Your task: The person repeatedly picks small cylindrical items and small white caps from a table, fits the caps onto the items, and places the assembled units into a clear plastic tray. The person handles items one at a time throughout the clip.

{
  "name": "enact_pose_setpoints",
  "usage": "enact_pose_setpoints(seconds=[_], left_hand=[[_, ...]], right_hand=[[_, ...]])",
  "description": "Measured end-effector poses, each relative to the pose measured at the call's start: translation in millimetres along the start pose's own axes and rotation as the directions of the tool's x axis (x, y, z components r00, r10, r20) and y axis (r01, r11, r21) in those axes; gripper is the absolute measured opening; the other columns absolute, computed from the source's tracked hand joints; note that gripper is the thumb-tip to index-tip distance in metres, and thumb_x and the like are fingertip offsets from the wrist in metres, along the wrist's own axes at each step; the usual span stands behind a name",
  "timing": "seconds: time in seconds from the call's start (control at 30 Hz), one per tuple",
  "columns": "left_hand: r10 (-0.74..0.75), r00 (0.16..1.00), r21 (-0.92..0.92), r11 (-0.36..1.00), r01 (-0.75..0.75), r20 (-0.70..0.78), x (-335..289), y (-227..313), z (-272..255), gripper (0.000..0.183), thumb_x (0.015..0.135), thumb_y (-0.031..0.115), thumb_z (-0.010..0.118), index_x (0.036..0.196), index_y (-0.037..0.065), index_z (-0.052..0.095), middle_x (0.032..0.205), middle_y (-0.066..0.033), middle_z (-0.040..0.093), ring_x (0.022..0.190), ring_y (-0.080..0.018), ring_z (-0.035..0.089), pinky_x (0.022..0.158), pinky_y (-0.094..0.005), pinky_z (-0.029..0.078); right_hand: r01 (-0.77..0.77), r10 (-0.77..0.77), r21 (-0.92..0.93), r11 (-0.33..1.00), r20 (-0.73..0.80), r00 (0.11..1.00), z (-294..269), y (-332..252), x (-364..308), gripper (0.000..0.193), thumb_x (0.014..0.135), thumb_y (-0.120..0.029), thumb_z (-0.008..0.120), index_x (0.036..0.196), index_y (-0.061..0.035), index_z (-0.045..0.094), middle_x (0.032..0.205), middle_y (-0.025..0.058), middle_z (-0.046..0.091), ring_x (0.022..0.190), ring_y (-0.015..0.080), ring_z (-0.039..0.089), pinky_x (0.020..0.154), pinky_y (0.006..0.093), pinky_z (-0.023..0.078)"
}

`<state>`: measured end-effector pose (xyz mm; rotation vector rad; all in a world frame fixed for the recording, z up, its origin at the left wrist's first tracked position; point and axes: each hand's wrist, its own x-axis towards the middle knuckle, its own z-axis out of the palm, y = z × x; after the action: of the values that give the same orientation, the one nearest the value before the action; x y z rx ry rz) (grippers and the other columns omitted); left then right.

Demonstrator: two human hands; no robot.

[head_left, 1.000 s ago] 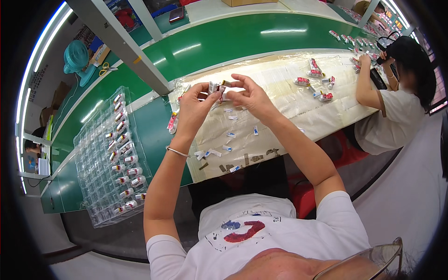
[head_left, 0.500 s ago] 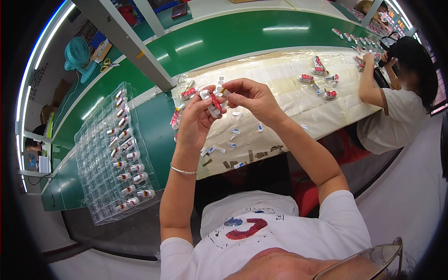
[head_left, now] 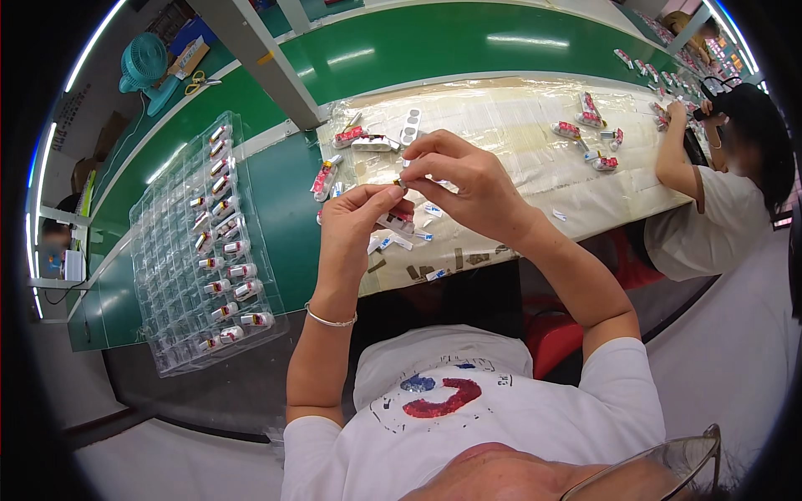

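Both my hands meet over the covered worktop, fingertips pinched together. Between thumb and forefinger, my left hand (head_left: 357,221) holds one side of a small piece with a yellowish end (head_left: 399,183). My right hand (head_left: 468,179) grips the same piece from the other side; my fingers hide most of it. A red-and-white casing (head_left: 398,222) shows below my left fingers; whether they hold it I cannot tell. Just beyond my hands lie a white strip with grey ovals (head_left: 410,127), a white casing (head_left: 374,144) and several red-and-white casings (head_left: 327,179).
At left, a clear compartment tray (head_left: 180,259) holds several small white cylinders with coloured ends. Small blue-and-white bits (head_left: 436,275) lie near the table edge. More red-and-white casings (head_left: 590,111) are farther right, near a seated co-worker (head_left: 710,184). A metal post (head_left: 276,75) stands beyond the tray.
My hands have come down and closer together, fingertips now meeting on the small piece. The red-and-white casing sits lower, below my left fingers. The white strip shows more fully.
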<state>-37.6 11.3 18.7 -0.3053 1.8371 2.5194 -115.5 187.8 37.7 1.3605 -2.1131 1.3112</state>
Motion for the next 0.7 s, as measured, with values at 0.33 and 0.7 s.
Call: enact_pose_setpoints(seconds=[0.33,0.7], left_hand=[[0.093,0.994,0.037,0.995,-0.091,-0.052,-1,3,7,0.02,0.088,0.012,0.069,0.097,-0.006,0.07,0.082,-0.013,0.071,0.072,-0.0159,0.068,0.069,-0.0261,0.055],[-0.138,0.973,-0.17,0.971,0.17,0.182,2,4,-3,0.026,0.094,0.018,0.062,0.102,-0.005,0.066,0.086,-0.0149,0.07,0.074,-0.0173,0.07,0.065,-0.0291,0.059]], right_hand=[[-0.147,0.143,0.03,0.989,0.11,0.984,-11,-4,9,0.009,0.082,0.001,0.067,0.091,-0.0003,0.066,0.088,0.0097,0.066,0.075,0.0221,0.068,0.065,0.0303,0.054],[0.043,-0.043,0.009,0.999,0.047,0.998,-13,-1,-3,0.015,0.079,0.004,0.071,0.091,-0.0031,0.065,0.094,0.0076,0.065,0.079,0.0233,0.067,0.067,0.0316,0.056]])
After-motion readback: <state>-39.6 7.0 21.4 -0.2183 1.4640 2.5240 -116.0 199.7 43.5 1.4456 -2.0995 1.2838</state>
